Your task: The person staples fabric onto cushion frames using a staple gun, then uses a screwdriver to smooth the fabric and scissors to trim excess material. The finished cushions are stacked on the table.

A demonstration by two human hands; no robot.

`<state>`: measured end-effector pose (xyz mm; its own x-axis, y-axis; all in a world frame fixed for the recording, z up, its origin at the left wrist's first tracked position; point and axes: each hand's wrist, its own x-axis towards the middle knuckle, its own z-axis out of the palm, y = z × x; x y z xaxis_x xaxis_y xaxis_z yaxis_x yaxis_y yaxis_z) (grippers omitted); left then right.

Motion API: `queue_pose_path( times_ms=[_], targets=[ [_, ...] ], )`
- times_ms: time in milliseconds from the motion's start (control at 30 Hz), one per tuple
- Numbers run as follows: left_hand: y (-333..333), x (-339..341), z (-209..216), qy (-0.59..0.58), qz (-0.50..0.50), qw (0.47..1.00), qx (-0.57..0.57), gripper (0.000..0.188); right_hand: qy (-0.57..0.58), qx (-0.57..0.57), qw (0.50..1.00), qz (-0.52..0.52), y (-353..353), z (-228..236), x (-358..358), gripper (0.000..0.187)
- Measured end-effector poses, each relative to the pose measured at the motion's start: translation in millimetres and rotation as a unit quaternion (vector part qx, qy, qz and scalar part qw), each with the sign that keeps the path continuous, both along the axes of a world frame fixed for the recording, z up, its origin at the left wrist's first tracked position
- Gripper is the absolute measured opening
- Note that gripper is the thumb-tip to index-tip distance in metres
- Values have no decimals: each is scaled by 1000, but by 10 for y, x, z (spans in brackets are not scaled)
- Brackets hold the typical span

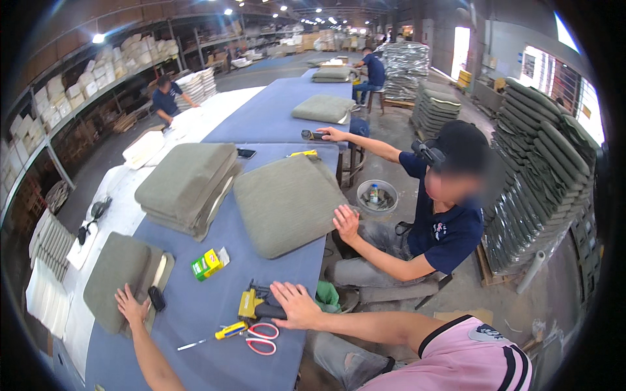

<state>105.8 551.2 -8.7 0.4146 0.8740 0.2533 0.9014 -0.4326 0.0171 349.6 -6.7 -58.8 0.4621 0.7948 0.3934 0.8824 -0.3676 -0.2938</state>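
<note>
My left hand point(132, 305) lies with spread fingers on a grey-green cushion point(116, 277) at the near left. Beside its fingertips is a small black object point(156, 298) of a kind I cannot make out. My right hand point(298, 306) is open, its fingers stretched out at the black handle of a yellow-and-black tool point(250, 304) that looks like a staple gun. Whether the palm touches the handle is hidden. Nearer me are a yellow-handled screwdriver point(229, 330) and scissors point(262, 339) with red-and-white handles. A small green-and-yellow box point(207, 264) sits farther up the blue tabletop point(189, 306).
To my right a seated co-worker point(450, 221) rests one hand on a large cushion point(287, 202), holding a dark tool point(315, 135) in the other. Stacked cushions point(186, 186) stand at left. A bucket point(377, 197) is on the floor; wrapped cushion piles point(535, 182) rise at right.
</note>
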Motion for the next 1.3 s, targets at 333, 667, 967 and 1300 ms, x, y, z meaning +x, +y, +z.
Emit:
queue_pose_path(
  times_ms=[333,667,967,1300],
  targets=[
    [131,780,376,77,49,996,-8,130,3,-30,1000,-5,20,24,-16,107],
    [903,674,-29,113,120,980,108,150,10,-36,999,10,84,46,-22,105],
    [822,546,203,51,-2,997,51,143,-12,-33,999,9,238,60,113,105],
    [756,589,265,85,-14,995,55,133,21,-17,999,-35,935,-57,412,102]
  ],
)
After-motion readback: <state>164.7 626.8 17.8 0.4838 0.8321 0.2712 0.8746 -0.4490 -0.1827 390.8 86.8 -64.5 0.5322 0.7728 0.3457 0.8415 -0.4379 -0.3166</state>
